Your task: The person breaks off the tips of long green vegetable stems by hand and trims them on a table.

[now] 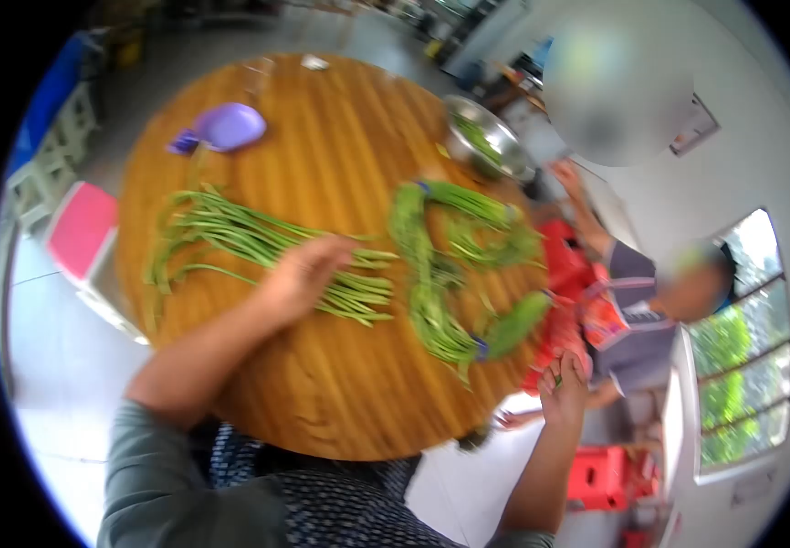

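At the near side of the round wooden table (317,402), the wearer's left hand (305,274) is reaching over the loose green stalks (253,233), which are lying across the left and middle. Its fingers are blurring, so I can't tell how tightly they are closing. Just off the near right edge, the right hand (565,382) is curling its fingers together around a small green piece (558,380).

Right of the loose stalks, long green bundles (420,274) with blue bands (480,348) are lying curved on the wood. Beyond the table's right edge, a person in a grey top (637,342) is holding one hand (566,175) up near the metal bowl (486,137), which is sitting at the far right with greens inside. At the far left, a purple dish (230,127) is resting, and a small white item (314,62) is lying by the far edge.
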Available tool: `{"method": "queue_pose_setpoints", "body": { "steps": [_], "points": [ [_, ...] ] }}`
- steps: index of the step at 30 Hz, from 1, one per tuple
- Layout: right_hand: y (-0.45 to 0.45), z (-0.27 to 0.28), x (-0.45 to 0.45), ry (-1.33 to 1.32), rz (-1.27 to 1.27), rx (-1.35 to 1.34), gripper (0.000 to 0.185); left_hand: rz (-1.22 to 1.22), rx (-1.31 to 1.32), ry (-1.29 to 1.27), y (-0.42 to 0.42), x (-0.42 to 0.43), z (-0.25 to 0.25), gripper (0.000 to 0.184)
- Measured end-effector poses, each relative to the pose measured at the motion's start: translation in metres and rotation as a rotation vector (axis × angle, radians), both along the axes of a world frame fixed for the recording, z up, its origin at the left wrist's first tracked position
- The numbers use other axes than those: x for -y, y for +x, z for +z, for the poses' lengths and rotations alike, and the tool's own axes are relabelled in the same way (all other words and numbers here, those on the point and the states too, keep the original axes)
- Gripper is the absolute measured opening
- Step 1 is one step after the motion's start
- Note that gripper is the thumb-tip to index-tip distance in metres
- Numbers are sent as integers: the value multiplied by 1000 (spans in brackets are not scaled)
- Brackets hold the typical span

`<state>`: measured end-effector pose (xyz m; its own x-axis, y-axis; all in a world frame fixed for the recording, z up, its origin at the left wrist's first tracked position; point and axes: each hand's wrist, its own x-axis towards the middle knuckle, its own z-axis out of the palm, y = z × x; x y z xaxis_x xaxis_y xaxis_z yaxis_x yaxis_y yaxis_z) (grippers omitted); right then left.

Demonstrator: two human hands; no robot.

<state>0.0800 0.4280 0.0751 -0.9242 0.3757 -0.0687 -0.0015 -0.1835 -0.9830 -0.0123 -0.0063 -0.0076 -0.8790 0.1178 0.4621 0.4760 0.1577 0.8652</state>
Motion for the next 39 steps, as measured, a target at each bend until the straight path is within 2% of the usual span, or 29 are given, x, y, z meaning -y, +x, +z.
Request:
{"method": "queue_pose_setpoints", "body": {
  "steps": [2,3,5,9,11,13,14,19,23,27,29,31,33,34,35,37,39],
  "points": [
    [-22,-10,71,-72,163,5,22,-33,77,-64,6,0,11,24],
    [-32,-15,101,-105,266,-12,23,-39,36,-91,6,1,10,25],
    [-59,-30,155,-194,475,17,23,-79,12,-4,-1,-1,-2,23],
    [-84,-39,249,-244,631,70,20,-118,58,128,3,-2,0,21],
    [-88,-48,274,-74,603,-43,17,-126,36,49,8,-1,8,20],
    [-88,-54,277,-100,581,-75,17,-94,-2,3,14,3,18,18],
    [-88,-56,275,-133,551,-103,17,-90,60,-28,16,4,21,16],
    [-89,-65,260,-237,521,2,16,-157,221,-118,14,2,19,14],
    [-90,-64,262,-300,497,95,16,-130,175,-77,16,-2,17,16],
    [-90,-70,263,-252,509,19,16,-98,262,-116,14,-2,19,16],
    [-80,-66,276,947,378,-694,14,-63,286,-75,7,-5,5,16],
    [-77,-74,281,897,362,-690,13,-69,365,-18,6,-4,3,16],
    [-77,-63,273,770,287,-504,14,-66,502,142,3,-3,6,14],
    [-79,-63,266,386,344,-282,17,-66,492,149,0,-1,5,14],
    [-86,-63,260,-18,398,-295,18,-60,400,115,-2,1,3,15],
    [-89,-57,251,-347,328,-108,16,-78,304,84,-4,3,2,17],
    [-93,-62,244,-437,426,-60,16,-135,325,50,1,2,8,21]
  ]
}}
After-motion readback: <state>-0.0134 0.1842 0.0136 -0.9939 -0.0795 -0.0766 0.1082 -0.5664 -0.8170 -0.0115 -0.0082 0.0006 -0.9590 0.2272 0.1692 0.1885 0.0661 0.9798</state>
